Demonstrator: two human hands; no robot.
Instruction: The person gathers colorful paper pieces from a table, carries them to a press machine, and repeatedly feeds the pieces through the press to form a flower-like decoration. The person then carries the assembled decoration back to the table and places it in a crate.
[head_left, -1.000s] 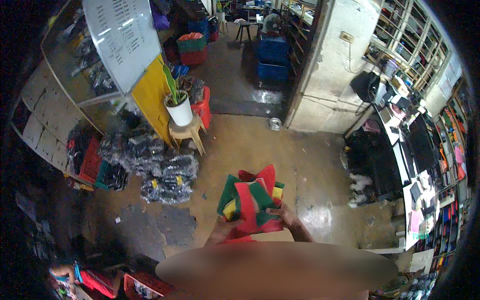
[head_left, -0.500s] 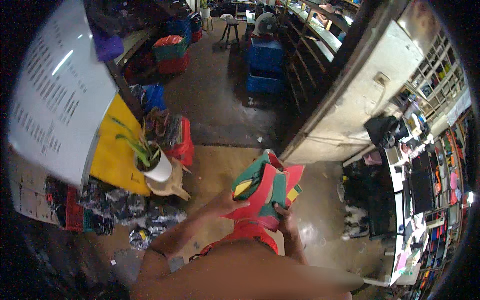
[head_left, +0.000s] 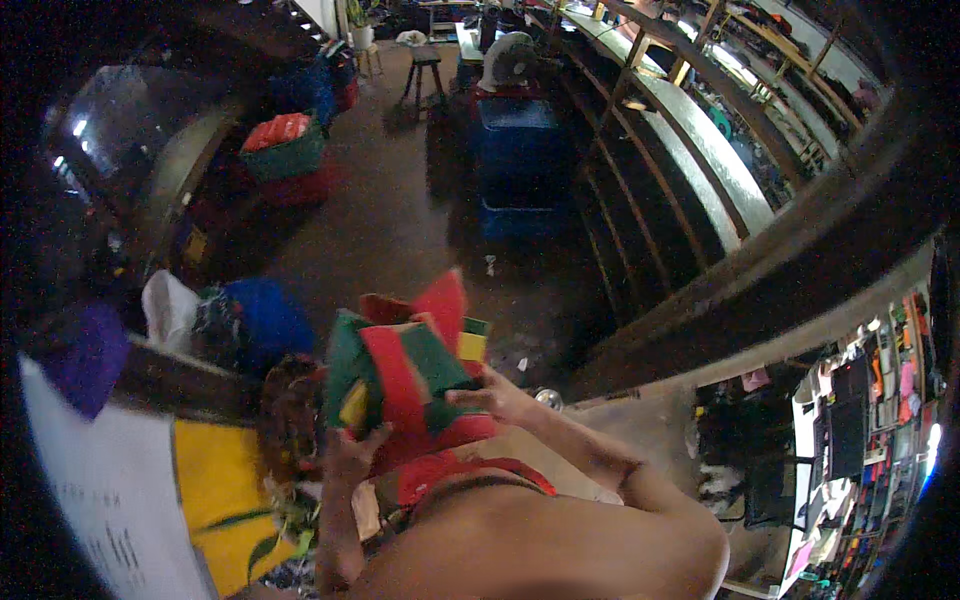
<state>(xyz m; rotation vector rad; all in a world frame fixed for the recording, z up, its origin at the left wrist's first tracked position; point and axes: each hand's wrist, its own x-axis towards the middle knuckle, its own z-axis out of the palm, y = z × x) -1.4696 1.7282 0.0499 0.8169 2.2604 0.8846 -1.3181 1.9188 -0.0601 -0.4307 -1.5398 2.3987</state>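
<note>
A loose bundle of red, green and yellow sheet-like pieces (head_left: 392, 372), cloth or leather, is held in front of my body with both hands. My left hand (head_left: 352, 452) is closed on its lower left side, by a yellow patch. On the right edge, my right hand (head_left: 490, 396) grips the green part with the thumb on top. The pieces are folded and overlap, so I cannot tell what they make up. Part of each hand's fingers is hidden behind or under the bundle.
Stacked blue bins (head_left: 515, 145) stand ahead, a fan (head_left: 510, 62) on top. A stool (head_left: 424, 72) is farther back. Left are a green crate (head_left: 283, 158) and a blue bag (head_left: 268, 318). Slatted shelving (head_left: 650, 185) runs along the right. A plant (head_left: 285, 530) is low left.
I have moved forward to the doorway, and the bins and shelving appear nearer. The bundle has shifted left in view, still in both hands. The plant and board now sit lower left.
</note>
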